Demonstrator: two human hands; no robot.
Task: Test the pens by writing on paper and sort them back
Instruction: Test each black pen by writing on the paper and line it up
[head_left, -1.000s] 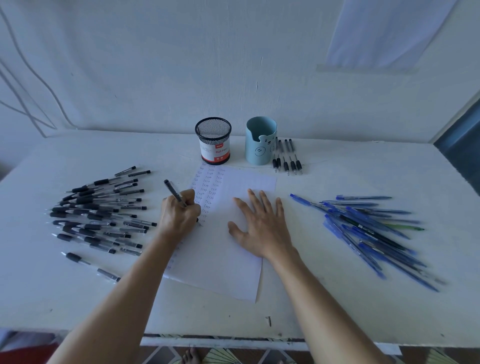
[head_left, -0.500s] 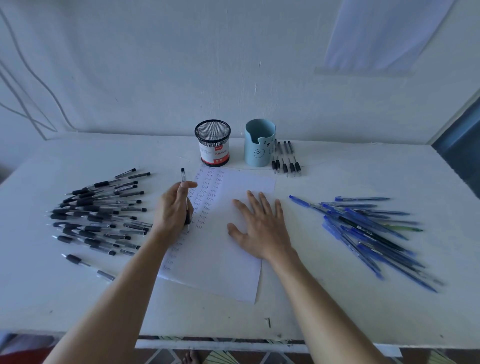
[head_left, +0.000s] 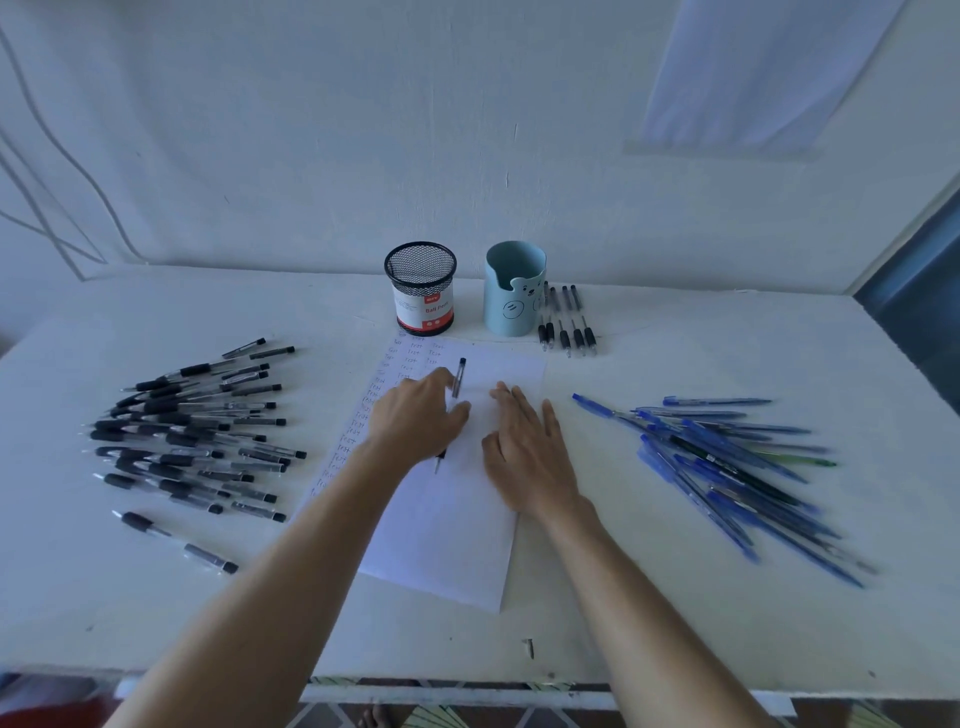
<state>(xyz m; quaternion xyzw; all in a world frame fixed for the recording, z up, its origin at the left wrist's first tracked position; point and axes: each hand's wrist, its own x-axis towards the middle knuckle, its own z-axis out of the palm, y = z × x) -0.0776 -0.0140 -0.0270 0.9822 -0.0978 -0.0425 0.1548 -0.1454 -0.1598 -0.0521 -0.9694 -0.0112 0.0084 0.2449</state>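
My left hand (head_left: 415, 418) grips a black pen (head_left: 458, 379) over the middle of the white paper (head_left: 447, 535). The pen's cap end points away from me and its tip shows below the hand. The paper's left side carries columns of handwritten test words. My right hand (head_left: 524, 452) lies flat on the paper with straight fingers, just right of the left hand. A pile of black pens (head_left: 192, 431) lies on the left and a pile of blue pens (head_left: 727, 457) on the right.
At the back stand a black mesh cup (head_left: 421, 288) and a teal cup (head_left: 514, 288). A short row of black pens (head_left: 569, 327) lies right of the teal cup. The white table (head_left: 156, 597) meets a wall behind; its front edge is near me.
My left hand stopped writing at the paper's left side, lifted the pen and moved right toward my right hand. The pen swung from slanting left to nearly lengthwise. The right hand stayed put.
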